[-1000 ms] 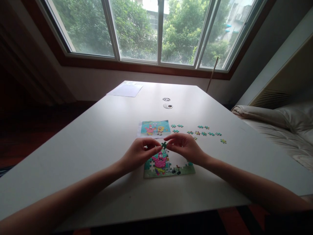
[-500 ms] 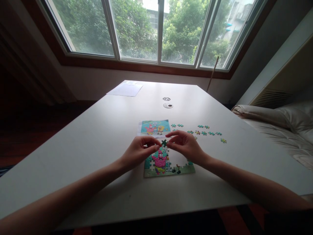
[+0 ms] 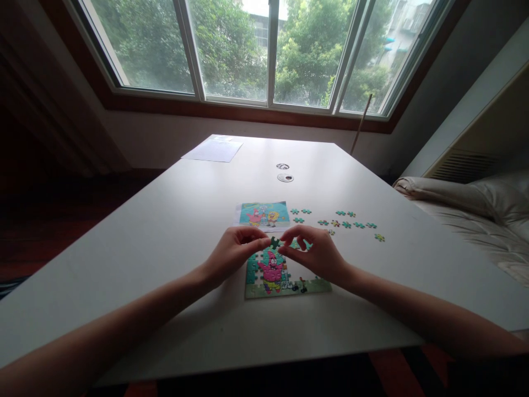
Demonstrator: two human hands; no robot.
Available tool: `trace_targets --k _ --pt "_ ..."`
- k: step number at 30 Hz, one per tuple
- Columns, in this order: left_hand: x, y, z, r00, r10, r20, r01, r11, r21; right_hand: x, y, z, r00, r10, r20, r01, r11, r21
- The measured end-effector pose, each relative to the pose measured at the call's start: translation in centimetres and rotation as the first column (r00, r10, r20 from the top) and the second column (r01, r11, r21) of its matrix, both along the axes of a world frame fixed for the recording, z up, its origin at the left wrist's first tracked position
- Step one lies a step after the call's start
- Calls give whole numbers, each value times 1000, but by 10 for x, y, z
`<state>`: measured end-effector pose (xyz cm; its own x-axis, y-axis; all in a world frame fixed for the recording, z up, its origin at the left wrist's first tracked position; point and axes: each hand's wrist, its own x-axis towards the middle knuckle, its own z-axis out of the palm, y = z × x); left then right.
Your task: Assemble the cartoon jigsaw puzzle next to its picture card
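A dark green jigsaw piece (image 3: pixel 275 242) is held up over the top part of a partly filled jigsaw puzzle (image 3: pixel 270 274), which shows a pink starfish character. My left hand (image 3: pixel 236 251) pinches the piece's left edge between thumb and forefinger. At its right edge are the thumb and forefinger of my right hand (image 3: pixel 316 251), curled in a loose pinch on it; the exact contact is small and hard to see. Just behind the hands lies a printed reference picture (image 3: pixel 264 214) of the cartoon scene. My hands hide part of the puzzle's upper rows.
Several loose jigsaw pieces (image 3: pixel 346 224) lie on the white table (image 3: pixel 165 220) to the right of the picture. Two round discs (image 3: pixel 285 177) and a sheet of paper (image 3: pixel 215 149) are farther back. A pale sofa (image 3: pixel 467 209) stands at the right, beyond the table edge.
The jigsaw piece has shifted slightly left and turned a little between my fingertips. The fingers of my right hand have moved their hold on its edge.
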<state>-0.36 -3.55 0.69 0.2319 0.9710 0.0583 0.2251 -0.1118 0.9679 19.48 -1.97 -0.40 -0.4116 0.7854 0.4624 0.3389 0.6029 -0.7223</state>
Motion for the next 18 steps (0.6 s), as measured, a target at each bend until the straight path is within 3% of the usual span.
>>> trace_targets --k 3,12,15,18 --pt "0 -1 1 999 -2 42 4 999 -38 0 -1 1 998 -46 50 39 990 132" --pt "-3 0 -2 999 -41 23 43 997 -59 -1 4 -1 993 -49 110 12 949 316" --pt "-14 6 -5 989 -87 -116 89 996 15 -1 10 -2 987 -26 160 -25 950 312" --pt "-34 14 -7 923 -49 -381 133 971 199 -5 17 -5 970 40 240 -98 967 236"
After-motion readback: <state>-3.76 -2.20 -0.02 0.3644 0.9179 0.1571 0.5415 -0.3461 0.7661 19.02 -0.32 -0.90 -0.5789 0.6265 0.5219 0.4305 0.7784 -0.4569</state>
